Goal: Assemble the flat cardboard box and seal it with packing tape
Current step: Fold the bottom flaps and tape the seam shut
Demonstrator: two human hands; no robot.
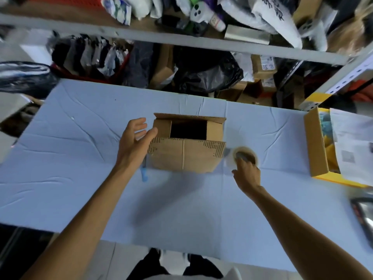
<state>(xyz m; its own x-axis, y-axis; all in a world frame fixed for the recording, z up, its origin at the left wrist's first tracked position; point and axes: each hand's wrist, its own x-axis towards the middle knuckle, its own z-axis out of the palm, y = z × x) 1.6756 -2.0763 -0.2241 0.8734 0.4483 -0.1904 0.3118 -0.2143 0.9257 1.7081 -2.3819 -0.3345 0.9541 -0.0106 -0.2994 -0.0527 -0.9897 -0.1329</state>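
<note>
A desk point(80, 188) covered in creased pale blue cloth fills most of the view. The brown cardboard box point(185, 156) stands at its middle, raised into shape. Its top is partly open, with a dark gap showing between the flaps, and the near flap is folded down with torn patches at its corners.

Behind the box, past the far edge of the desk, a grey metal shelf rack point(181, 40) is crammed with bags and parcels. Well to the right of the box, at the desk's edge, sits a yellow-edged carton point(315, 144) with printed papers point(353, 142) lying across it.

The left hand point(133, 146) is just beside the box's left wall. Its fingers point(139, 122) are spread wide and hold nothing, and the thumb is close to the near flap's corner. The right hand point(247, 174) reaches in just right of the box, its fingers point(241, 158) curled on a roll of packing tape point(245, 149) that is blurred there. A small blue tool point(144, 174), too blurred to name, lies by the box's near left corner, partly under the left wrist.
</note>
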